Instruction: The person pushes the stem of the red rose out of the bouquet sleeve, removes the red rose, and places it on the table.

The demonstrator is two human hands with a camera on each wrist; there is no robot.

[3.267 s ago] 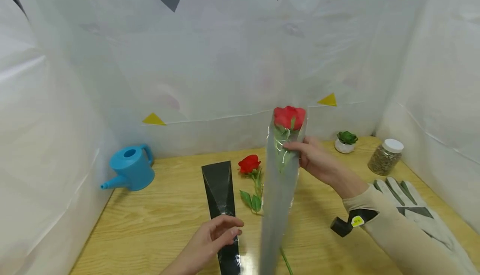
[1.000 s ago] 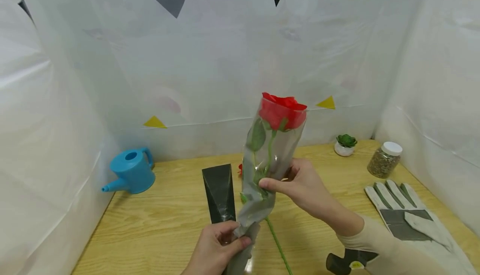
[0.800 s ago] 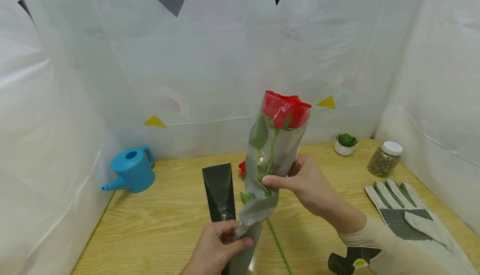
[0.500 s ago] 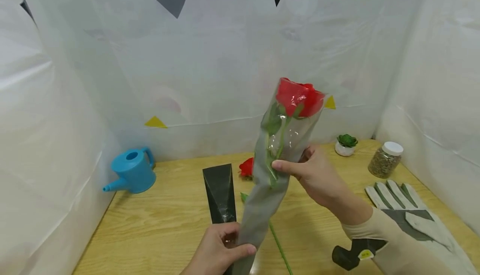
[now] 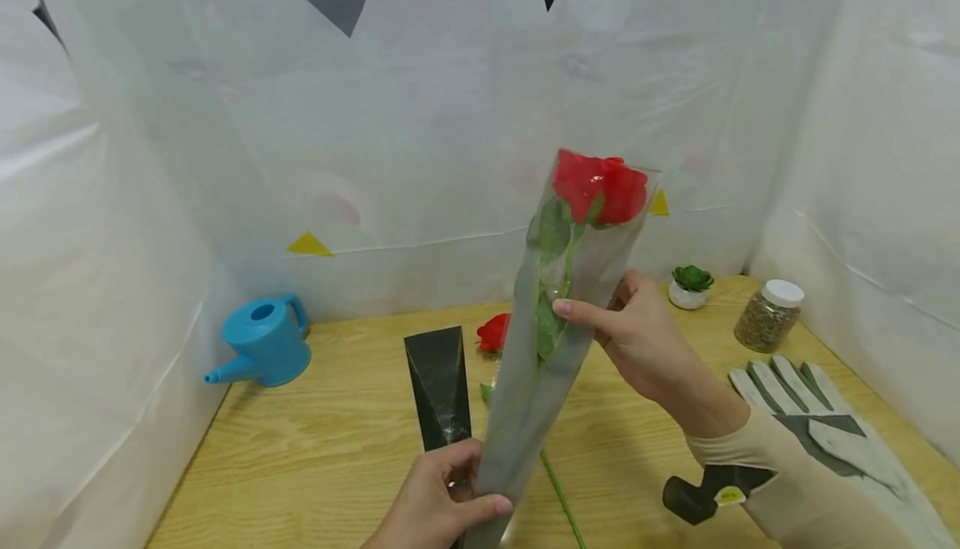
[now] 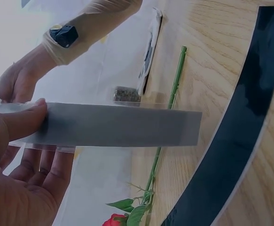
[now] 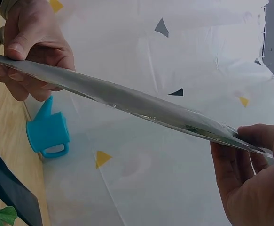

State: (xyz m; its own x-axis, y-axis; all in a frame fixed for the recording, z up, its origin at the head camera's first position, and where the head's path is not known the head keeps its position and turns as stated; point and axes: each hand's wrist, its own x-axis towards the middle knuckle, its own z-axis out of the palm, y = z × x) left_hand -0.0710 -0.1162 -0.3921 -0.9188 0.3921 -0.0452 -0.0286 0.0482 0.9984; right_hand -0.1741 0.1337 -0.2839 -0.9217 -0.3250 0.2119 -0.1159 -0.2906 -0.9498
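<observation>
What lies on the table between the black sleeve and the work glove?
In the head view, a second red rose lies on the table between the black sleeve and the work glove.

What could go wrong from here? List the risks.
1. The left hand pinches only the narrow bottom end of the sleeve; the film might slip from that grip.
2. The right hand presses the sleeve at the wrapped rose's leaves, which could get creased.
3. A second rose lies on the table just behind; lowering the sleeve could knock it.
</observation>
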